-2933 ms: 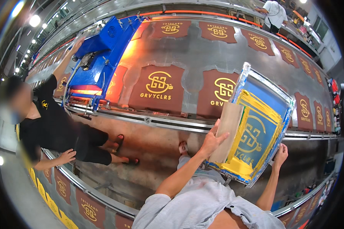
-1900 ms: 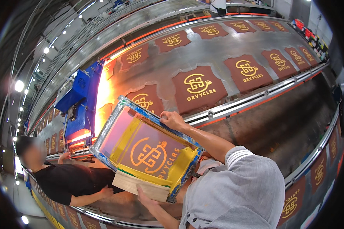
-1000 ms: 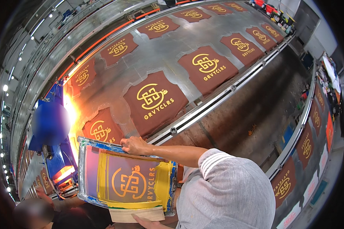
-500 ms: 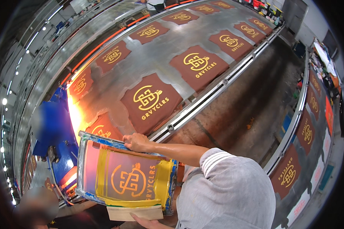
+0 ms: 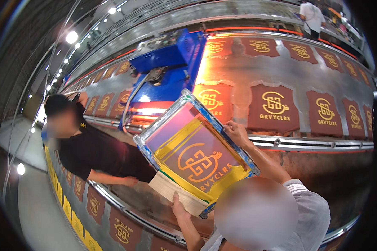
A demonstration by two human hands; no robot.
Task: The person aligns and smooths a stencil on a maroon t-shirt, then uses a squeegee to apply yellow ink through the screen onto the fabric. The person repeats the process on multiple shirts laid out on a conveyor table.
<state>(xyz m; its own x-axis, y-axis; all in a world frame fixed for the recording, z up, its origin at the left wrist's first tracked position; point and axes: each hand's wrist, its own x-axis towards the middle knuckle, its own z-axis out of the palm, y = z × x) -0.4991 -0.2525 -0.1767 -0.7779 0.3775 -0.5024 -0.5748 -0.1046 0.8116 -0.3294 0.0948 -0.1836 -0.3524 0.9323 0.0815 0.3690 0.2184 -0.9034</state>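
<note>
A printing screen (image 5: 187, 142) with a metal frame patched with blue tape is held up in front of me, tilted. Its mesh carries an emblem and lettering, with yellow ink smeared along the near edge and sides. My right hand (image 5: 237, 133) is closed around the frame's right edge. Down at the near left edge, my left hand (image 5: 181, 205) grips a wide wooden squeegee (image 5: 171, 189) with a green blade, lying against the frame. The undersides of both hands are hidden.
Beyond the screen, brown shirt panels (image 5: 275, 108) with yellow prints line a long metal table with a rail (image 5: 297, 142). A blue machine (image 5: 163, 83) glows orange there. A co-worker in black (image 5: 100, 148) stands close on the left. Behind me, another table holds brown panels (image 5: 123, 228).
My view has swung left, bringing the co-worker and blue machine fully in. The screen now appears more steeply angled. Both hands keep their holds on frame and squeegee.
</note>
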